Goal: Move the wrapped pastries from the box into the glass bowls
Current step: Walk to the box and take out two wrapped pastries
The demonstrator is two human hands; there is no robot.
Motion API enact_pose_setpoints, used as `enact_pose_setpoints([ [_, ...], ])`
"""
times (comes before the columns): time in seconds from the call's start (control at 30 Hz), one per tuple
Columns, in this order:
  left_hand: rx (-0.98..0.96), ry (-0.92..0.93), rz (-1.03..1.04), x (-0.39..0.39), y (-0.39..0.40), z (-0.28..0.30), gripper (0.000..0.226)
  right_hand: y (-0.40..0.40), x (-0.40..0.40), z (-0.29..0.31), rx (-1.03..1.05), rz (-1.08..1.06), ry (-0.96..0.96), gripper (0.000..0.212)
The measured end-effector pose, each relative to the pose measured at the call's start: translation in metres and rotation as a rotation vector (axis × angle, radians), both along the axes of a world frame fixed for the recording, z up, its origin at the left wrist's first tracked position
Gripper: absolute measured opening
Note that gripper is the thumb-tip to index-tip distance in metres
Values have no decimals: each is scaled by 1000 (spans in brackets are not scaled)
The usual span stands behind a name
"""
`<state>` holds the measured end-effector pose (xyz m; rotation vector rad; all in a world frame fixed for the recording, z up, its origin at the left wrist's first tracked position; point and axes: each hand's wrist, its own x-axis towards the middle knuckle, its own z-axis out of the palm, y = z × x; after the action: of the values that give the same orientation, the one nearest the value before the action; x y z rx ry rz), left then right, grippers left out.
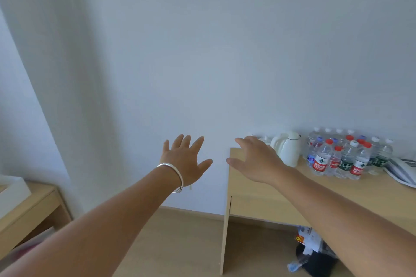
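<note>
- Two hands reach forward, palms down, fingers spread, holding nothing: left hand before a bare wall, right hand over the desk corner.
- Beyond the right hand: a kettle and water bottles.
- Pastries, box and glass bowls: none identifiable in view.
- A white box-like edge lies far left of the left hand, the nearer one; contents hidden.

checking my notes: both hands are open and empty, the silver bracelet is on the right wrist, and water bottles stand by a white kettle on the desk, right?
Not quite: in the head view the silver bracelet is on the left wrist, not the right. The rest holds: the left hand and right hand are open and empty, and water bottles stand by the white kettle on the desk.
</note>
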<state>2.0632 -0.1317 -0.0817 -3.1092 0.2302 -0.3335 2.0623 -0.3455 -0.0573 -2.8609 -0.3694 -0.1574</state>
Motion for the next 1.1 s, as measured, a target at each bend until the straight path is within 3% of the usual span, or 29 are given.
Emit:
enact_pose_setpoints([
  [0.3,11,-17,304,95,79,2,77,79,158,7,7,274,-19,73],
  [0.5,-15,24,531,105,134,-5,77,153,217,0,-4,484,14,74],
  [1.1,-132,25,1091,-5,408,-52,76,497,189,-35,-44,1051,52,73],
])
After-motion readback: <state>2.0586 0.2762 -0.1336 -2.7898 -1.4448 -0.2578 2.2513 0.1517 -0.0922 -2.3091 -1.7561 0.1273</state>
